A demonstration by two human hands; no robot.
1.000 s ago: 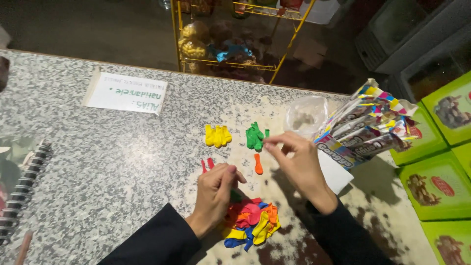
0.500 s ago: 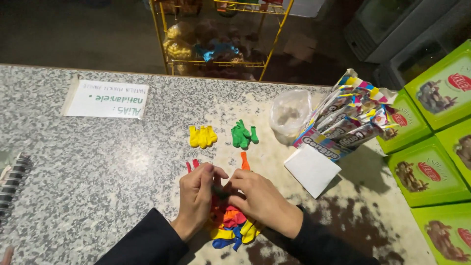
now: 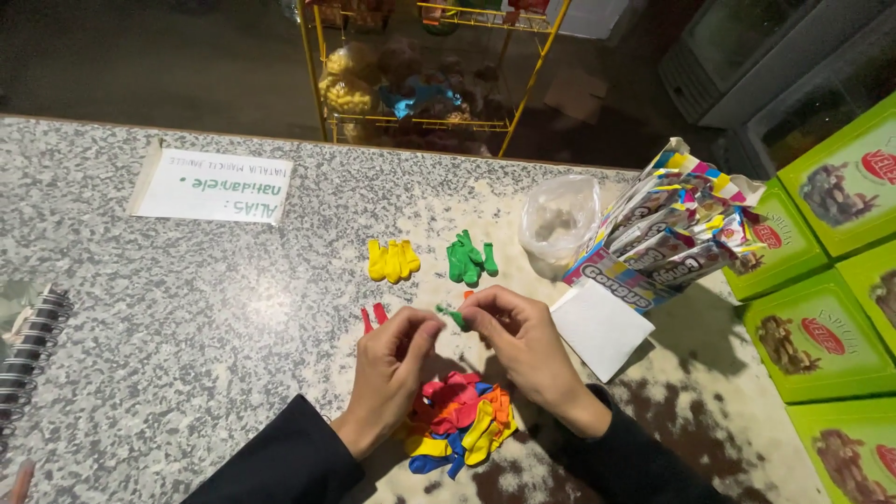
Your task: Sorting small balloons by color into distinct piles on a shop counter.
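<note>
Your left hand (image 3: 390, 369) and right hand (image 3: 523, 341) are meeting over the speckled counter (image 3: 187, 308); fingertips of both are pinching one small green balloon (image 3: 454, 315) between them, just above the surface. Mixed pile of balloons (image 3: 459, 422) is lying near you, between your wrists; red balloons (image 3: 373, 317) are sitting just left of your left thumb. Yellow group (image 3: 392, 260) and green group (image 3: 469, 260) are resting farther out, side by side. White card (image 3: 602, 327) is lying right of your right hand; clear bag (image 3: 558, 222) and striped packets (image 3: 667, 238) are sitting far right; green boxes (image 3: 821, 280) are lining the right edge.
</note>
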